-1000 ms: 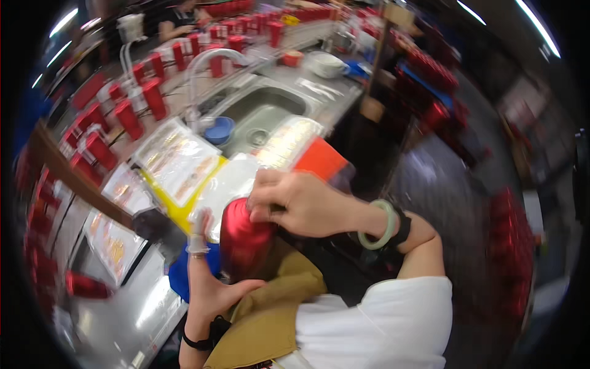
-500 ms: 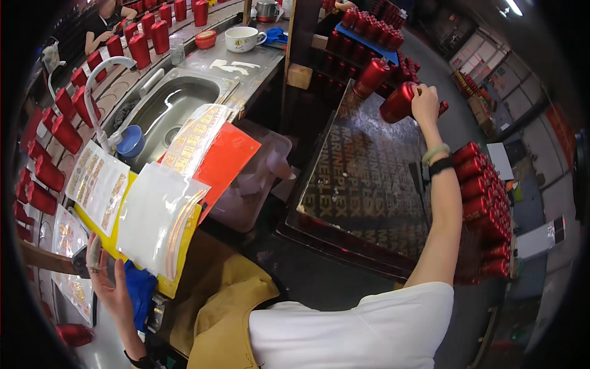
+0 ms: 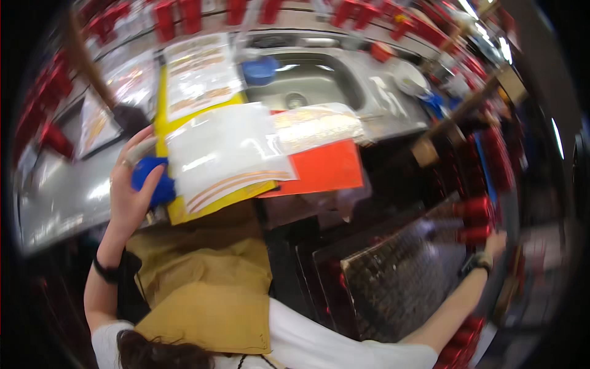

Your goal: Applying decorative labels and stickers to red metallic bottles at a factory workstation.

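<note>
My left hand (image 3: 130, 187) is open at the left edge of a yellow board (image 3: 165, 141), thumb and fingers apart, one finger wrapped in white. Just behind it are a blue cloth (image 3: 155, 181) and a wooden bar with a dark end (image 3: 128, 120). White sheets (image 3: 230, 154) with orange stripes lie over the yellow board and a red-orange sheet (image 3: 335, 167). Far to the right, my right hand (image 3: 496, 243) is beside a red cylindrical container (image 3: 474, 234); motion blur hides whether its fingers grip it. A second red container (image 3: 476, 209) stands close to that one on a dark patterned board (image 3: 399, 270).
Beyond the sheets is a steel sink (image 3: 332, 77) with a blue bowl (image 3: 260, 70) at its left. Rows of red containers (image 3: 190, 17) line the slatted far side. A wooden post (image 3: 458, 111) rises at the right, and a white cup (image 3: 409, 79) stands on the counter.
The view has swung right-to-left across the scene, bringing the sink to the middle. My right hand, earlier holding a red container above the patterned board, is now beside two standing there.
</note>
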A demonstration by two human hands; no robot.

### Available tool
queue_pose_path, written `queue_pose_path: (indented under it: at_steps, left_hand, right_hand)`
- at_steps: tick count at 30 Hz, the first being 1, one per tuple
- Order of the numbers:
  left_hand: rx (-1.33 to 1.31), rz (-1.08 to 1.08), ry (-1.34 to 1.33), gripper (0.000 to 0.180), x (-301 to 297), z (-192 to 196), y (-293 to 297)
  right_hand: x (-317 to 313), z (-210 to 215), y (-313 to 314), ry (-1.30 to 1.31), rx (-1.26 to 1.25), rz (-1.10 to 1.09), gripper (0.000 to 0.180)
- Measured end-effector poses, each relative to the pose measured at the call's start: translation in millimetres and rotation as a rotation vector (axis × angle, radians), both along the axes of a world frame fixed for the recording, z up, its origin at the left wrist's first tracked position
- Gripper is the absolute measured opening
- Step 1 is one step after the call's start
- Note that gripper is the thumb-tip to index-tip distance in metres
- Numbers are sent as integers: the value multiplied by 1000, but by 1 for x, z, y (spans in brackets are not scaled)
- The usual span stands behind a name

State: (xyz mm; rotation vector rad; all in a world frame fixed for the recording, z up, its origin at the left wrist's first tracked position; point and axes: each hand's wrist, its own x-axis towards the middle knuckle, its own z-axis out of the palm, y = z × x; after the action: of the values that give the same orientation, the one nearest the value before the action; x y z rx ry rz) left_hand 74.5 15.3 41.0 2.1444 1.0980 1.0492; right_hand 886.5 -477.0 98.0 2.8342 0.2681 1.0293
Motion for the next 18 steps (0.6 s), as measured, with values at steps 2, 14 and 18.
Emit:
queue_pose_path:
  at_steps: [2,14,18]
  left_hand:
    - [89,46,4,41,-18,-2,-12]
    - [341,-107,-216,17,-161,-86,-85]
    - [112,217,-441,19,-228,-155,-119]
  right_hand:
    - [3,16,1,0,-257,215,35]
    - [-457,62,401,-247,20,1605,26]
    - [-599,22,495,258,-304,2104,16]
